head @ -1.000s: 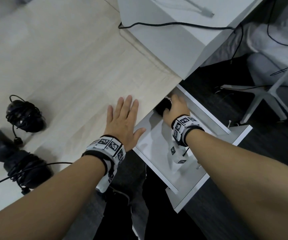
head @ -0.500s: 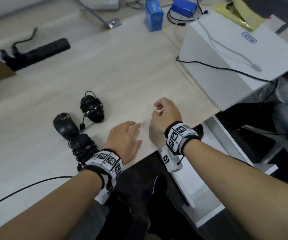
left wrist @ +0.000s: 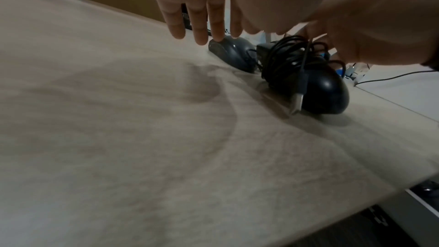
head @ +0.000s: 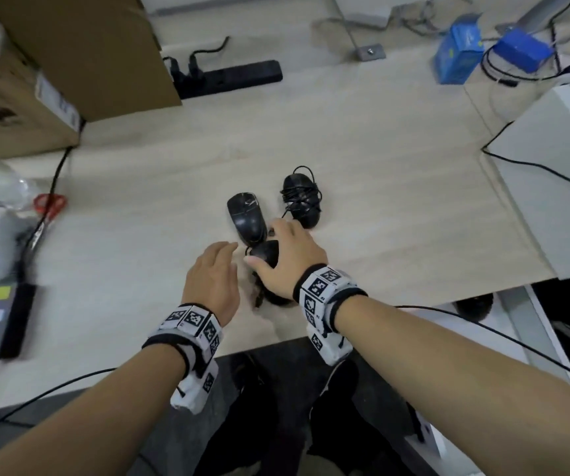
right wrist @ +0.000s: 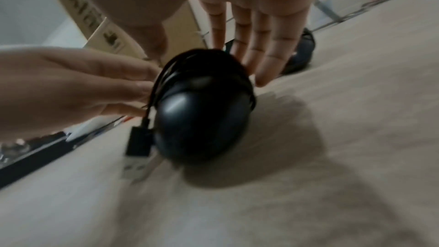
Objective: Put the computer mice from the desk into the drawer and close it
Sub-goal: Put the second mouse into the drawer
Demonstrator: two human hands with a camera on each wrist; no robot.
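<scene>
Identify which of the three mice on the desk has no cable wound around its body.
The middle mouse, left of the far cable-wrapped mouse; its shell is bare, while the nearest mouse, under the right hand, is also cable-wrapped.

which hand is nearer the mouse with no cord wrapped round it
Hard to call. The left hand hovers open just left of the unwrapped mouse, fingertips near its rear. The right hand sits right of it, over the cord-wrapped mouse, fingers also near its rear.

No legible text in any view. Labels on the cardboard boxes [head: 33,80], the blue carton [head: 457,58] and the wristbands' square coded markers [head: 321,286] are too blurred to read.
</scene>
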